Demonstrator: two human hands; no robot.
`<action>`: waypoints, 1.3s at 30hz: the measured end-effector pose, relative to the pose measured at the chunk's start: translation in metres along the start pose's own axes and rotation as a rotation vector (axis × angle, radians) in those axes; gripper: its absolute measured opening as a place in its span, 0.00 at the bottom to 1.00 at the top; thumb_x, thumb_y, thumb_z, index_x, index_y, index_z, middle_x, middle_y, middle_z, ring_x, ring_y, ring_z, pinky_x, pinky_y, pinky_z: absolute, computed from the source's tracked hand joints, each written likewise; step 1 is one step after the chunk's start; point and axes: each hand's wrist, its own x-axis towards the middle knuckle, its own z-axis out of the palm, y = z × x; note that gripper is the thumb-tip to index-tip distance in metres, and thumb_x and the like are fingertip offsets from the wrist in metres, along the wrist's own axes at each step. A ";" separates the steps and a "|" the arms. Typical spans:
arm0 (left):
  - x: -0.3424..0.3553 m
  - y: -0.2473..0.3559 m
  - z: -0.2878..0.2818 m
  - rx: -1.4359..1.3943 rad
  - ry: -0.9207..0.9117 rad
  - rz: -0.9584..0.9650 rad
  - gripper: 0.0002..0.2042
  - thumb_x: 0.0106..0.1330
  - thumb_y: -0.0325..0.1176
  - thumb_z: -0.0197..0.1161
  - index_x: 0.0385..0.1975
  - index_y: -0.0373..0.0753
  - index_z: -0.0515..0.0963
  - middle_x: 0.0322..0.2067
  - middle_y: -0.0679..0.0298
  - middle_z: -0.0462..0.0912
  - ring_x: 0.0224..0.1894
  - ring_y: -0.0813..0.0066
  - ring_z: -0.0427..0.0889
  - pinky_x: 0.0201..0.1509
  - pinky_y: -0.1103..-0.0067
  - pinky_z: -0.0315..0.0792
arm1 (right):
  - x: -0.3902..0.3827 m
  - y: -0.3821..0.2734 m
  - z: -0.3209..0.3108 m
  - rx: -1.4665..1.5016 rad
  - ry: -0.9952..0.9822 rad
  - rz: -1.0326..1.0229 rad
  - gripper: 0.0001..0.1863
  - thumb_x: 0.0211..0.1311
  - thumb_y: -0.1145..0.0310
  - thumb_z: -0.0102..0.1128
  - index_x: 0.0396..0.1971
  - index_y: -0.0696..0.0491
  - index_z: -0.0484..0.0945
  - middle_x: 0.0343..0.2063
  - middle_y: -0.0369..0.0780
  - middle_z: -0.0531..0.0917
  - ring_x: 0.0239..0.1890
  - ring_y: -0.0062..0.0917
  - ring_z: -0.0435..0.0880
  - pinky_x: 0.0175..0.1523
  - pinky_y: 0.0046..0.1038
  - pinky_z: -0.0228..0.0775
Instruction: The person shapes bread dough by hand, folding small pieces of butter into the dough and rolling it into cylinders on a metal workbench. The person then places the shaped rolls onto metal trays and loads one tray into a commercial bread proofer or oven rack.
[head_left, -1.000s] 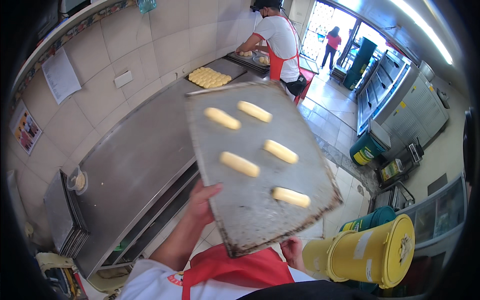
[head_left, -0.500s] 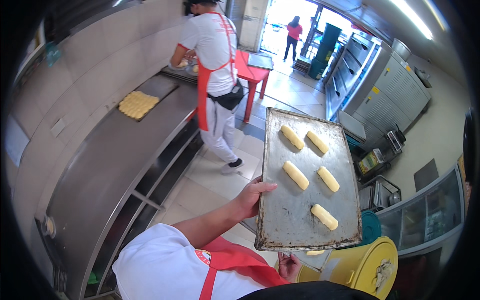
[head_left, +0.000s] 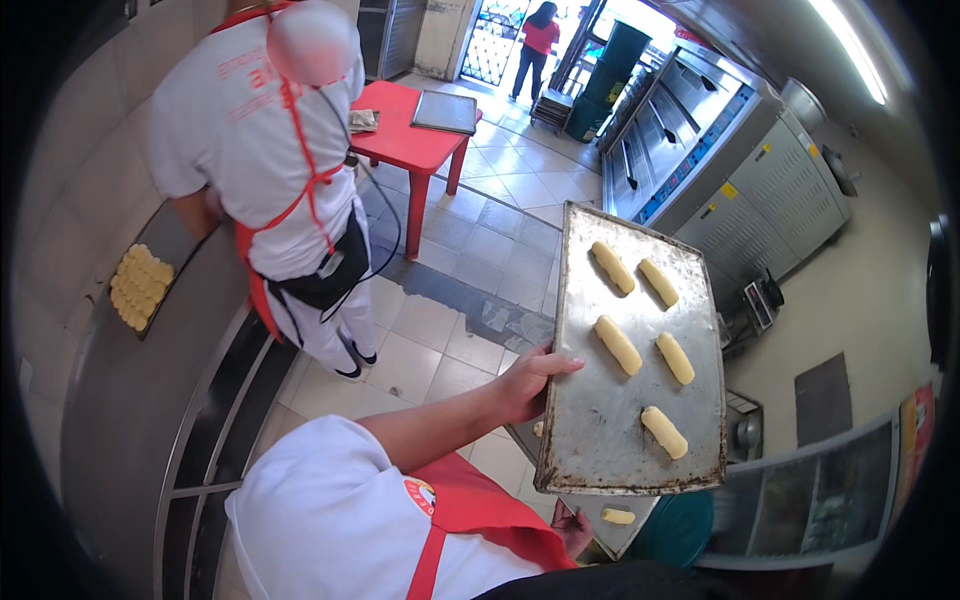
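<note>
My left hand [head_left: 530, 385] is closed on the left edge of a worn metal baking tray [head_left: 595, 420], thumb over the rim. Five pale oblong dough pieces [head_left: 618, 345] lie on it, several tilting with the tray. Below it is a second metal tray [head_left: 615, 537], partly hidden, carrying at least one similar piece [head_left: 618, 517]. My right hand [head_left: 572, 530] is at the lower left of that second tray, fingers curled round its edge, partly covered by my apron.
A co-worker [head_left: 260, 150] in white and red stands left at a steel counter [head_left: 120, 420] holding packed dough [head_left: 140, 285]. Beyond are a red table [head_left: 405, 142] and a person [head_left: 538, 45] in the doorway. At right: a large oven [head_left: 665, 125], green bin [head_left: 678, 530] and glass-fronted case [head_left: 800, 490].
My view has swung right. The held trays have moved from centre to the right of the picture. The co-worker appears larger and nearer, now standing upright at the left with a different posture.
</note>
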 end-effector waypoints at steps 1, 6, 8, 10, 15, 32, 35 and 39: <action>0.033 0.001 0.013 -0.019 0.006 0.015 0.26 0.70 0.29 0.65 0.66 0.37 0.68 0.55 0.54 0.81 0.57 0.61 0.85 0.63 0.62 0.80 | 0.021 -0.023 0.017 0.007 -0.008 0.010 0.20 0.63 0.77 0.56 0.55 0.61 0.80 0.50 0.47 0.89 0.54 0.42 0.89 0.71 0.55 0.73; 0.158 0.064 0.012 -0.022 -0.033 0.022 0.26 0.70 0.30 0.65 0.67 0.38 0.68 0.55 0.55 0.82 0.58 0.61 0.85 0.64 0.61 0.79 | 0.150 -0.028 0.058 0.004 -0.034 0.061 0.22 0.66 0.76 0.56 0.60 0.57 0.79 0.53 0.46 0.88 0.56 0.40 0.87 0.73 0.52 0.71; 0.197 0.087 0.005 -0.011 -0.020 0.023 0.25 0.72 0.31 0.65 0.67 0.37 0.68 0.54 0.55 0.82 0.55 0.62 0.86 0.61 0.63 0.81 | 0.196 -0.037 0.042 -0.008 -0.037 0.126 0.24 0.68 0.77 0.56 0.64 0.54 0.77 0.57 0.44 0.86 0.60 0.39 0.85 0.76 0.51 0.68; 0.249 0.116 -0.012 -0.012 -0.030 0.060 0.24 0.73 0.30 0.64 0.67 0.37 0.68 0.54 0.55 0.82 0.53 0.63 0.87 0.60 0.64 0.82 | 0.271 -0.041 0.049 -0.025 -0.132 0.170 0.23 0.68 0.76 0.56 0.63 0.59 0.76 0.59 0.47 0.84 0.63 0.42 0.82 0.76 0.52 0.66; 0.351 0.183 -0.048 -0.029 -0.031 0.217 0.23 0.75 0.29 0.61 0.68 0.34 0.66 0.55 0.54 0.81 0.55 0.61 0.87 0.60 0.64 0.83 | 0.438 -0.018 0.118 -0.068 -0.196 0.275 0.24 0.67 0.76 0.55 0.63 0.61 0.76 0.60 0.49 0.84 0.63 0.42 0.81 0.76 0.52 0.66; 0.532 0.371 -0.133 -0.066 0.156 0.607 0.28 0.73 0.29 0.64 0.71 0.37 0.64 0.60 0.52 0.80 0.61 0.58 0.83 0.68 0.61 0.77 | 0.780 0.086 0.427 -0.124 -0.458 0.582 0.31 0.65 0.78 0.53 0.70 0.67 0.66 0.69 0.53 0.73 0.72 0.44 0.72 0.76 0.48 0.63; 0.615 0.426 -0.172 -0.071 0.117 0.584 0.29 0.72 0.29 0.66 0.71 0.38 0.64 0.60 0.54 0.80 0.62 0.60 0.82 0.68 0.62 0.76 | 0.875 0.100 0.458 -0.166 -0.425 0.520 0.34 0.66 0.79 0.52 0.73 0.67 0.61 0.70 0.56 0.71 0.72 0.47 0.71 0.76 0.50 0.63; 0.693 0.489 -0.214 -0.044 0.163 0.659 0.30 0.71 0.29 0.66 0.71 0.39 0.64 0.61 0.57 0.78 0.65 0.63 0.78 0.70 0.62 0.73 | 0.961 0.126 0.511 -0.239 -0.372 0.596 0.34 0.68 0.78 0.51 0.73 0.69 0.58 0.68 0.59 0.72 0.68 0.49 0.75 0.75 0.51 0.69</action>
